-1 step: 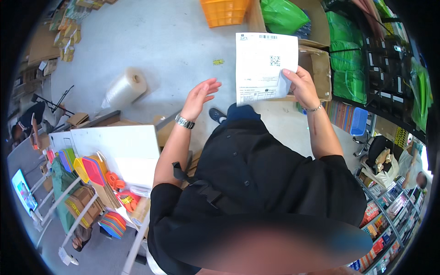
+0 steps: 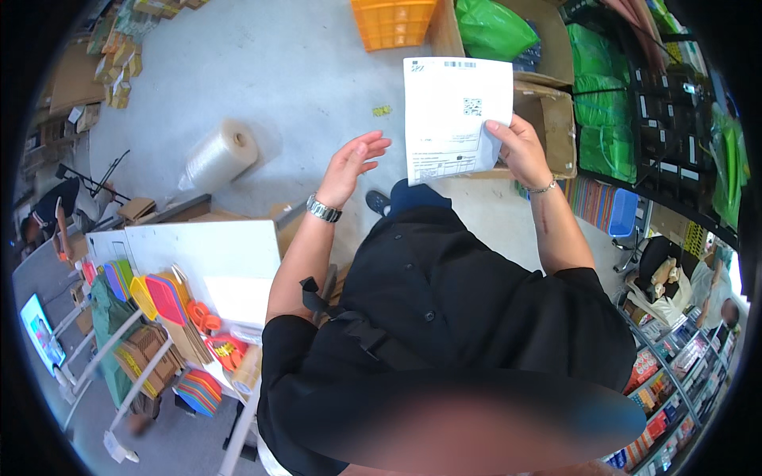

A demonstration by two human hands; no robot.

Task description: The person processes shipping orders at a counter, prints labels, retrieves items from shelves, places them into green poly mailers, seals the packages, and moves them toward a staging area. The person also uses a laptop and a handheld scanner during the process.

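From where I stand, the grey floor (image 2: 302, 79) takes up most of the space, with the white bench (image 2: 198, 242) on the person's left. Ahead and to the right is an open cardboard box (image 2: 558, 131), partly hidden behind the paper, and beyond stands an orange crate (image 2: 393, 28). A roll of clear wrap (image 2: 222, 155) lies on the floor to the left. The printed sheet (image 2: 440, 111) is held out in the air in front of the person, printed face towards them; whether it is one page or a few together I can't tell. I'd judge it next to weightless, smooth and floppy, easily creased or torn, so a light pinch near an edge suits it, with a second pinch opposite to keep it flat. The right hand (image 2: 524, 155) has it by the right edge, thumb pressed on the front, the other fingers mostly hidden behind. The left hand (image 2: 348, 170) hangs just beside the opposite edge, not touching, its fingers slightly spread and holding nothing. A metal wristwatch (image 2: 324, 209) circles the left wrist, a thinner bracelet (image 2: 544, 187) the right.
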